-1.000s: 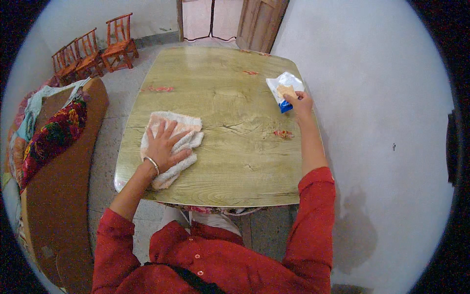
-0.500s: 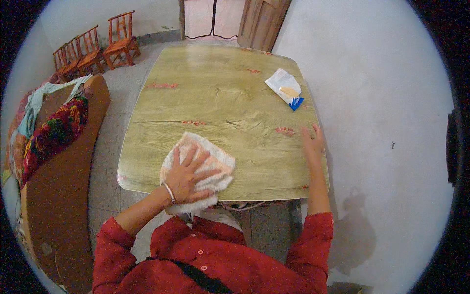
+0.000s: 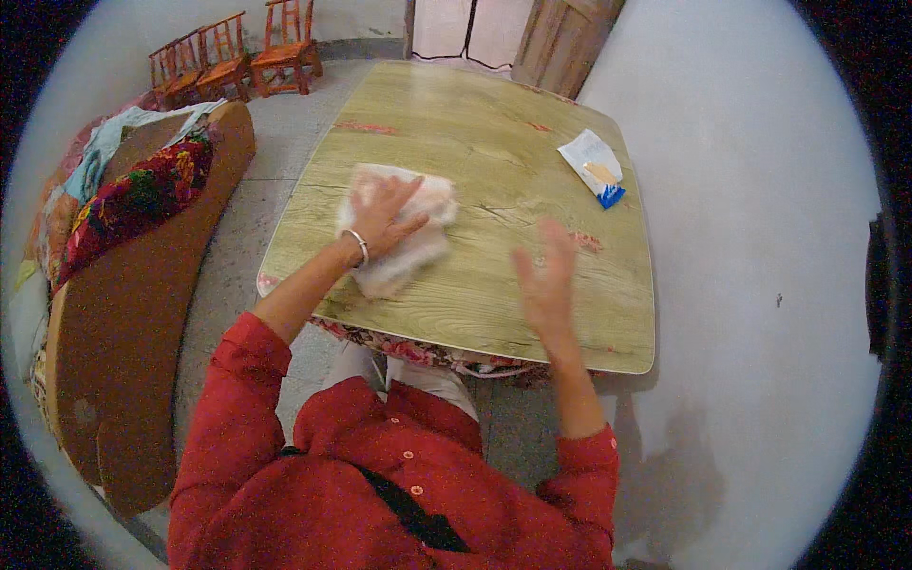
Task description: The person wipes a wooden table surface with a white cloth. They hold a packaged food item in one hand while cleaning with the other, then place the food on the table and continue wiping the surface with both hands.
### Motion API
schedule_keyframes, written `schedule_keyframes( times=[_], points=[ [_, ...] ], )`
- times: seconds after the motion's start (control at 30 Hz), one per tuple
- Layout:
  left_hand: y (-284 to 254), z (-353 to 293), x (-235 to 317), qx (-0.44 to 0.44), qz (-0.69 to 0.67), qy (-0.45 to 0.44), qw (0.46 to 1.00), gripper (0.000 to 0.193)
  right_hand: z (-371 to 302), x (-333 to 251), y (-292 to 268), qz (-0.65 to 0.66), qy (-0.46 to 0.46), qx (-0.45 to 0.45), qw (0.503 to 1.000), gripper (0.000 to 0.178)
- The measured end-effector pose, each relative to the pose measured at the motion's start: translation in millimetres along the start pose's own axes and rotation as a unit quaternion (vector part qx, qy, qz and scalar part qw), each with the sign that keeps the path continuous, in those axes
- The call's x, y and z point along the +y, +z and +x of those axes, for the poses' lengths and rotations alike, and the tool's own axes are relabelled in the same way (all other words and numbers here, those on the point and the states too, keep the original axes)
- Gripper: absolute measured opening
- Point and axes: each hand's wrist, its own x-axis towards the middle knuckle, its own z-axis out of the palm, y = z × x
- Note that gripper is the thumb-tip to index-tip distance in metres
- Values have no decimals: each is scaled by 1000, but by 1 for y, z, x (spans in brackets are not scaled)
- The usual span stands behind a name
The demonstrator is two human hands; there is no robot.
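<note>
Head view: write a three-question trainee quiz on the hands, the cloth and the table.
1. True or false: the left hand lies flat on the white cloth.
2. The small white packet with a blue end lies: A) under the cloth, B) near the table's far right edge, C) on the floor.
3. Fill in: the right hand, fingers spread, holds ____.

Key: 1 true; 2 B; 3 nothing.

- Single head-worn fisheye view, looking steeply down from above the person's chest.
- Faces forward across the bench [image 3: 494, 142], its near edge close, far edge toward the doorway.
- Both hands lie near, mid-frame; straight edges bow toward the dark circular rim.
</note>
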Motion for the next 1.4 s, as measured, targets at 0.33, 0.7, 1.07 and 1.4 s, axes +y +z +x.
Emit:
schedule_keyframes(
  times=[0.33, 0.7, 1.07, 1.4],
  points=[
    [-45, -48, -127, 135, 18, -175, 975, 60, -2, -105, 124, -114, -247, -146, 951, 54],
    [-50, -44, -123, -14, -21, -371, 928, 66, 13, 27, 33, -240, -133, -57, 960, 37],
    [-62, -42, -118, -9, -7, -378, 926, 62, 32, -82, 135, -105, -273, -123, 948, 40],
    [-59, -38, -115, -7, -17, -384, 923, 56, 34, 54, 18, -236, -103, -74, 963, 31]
  ],
)
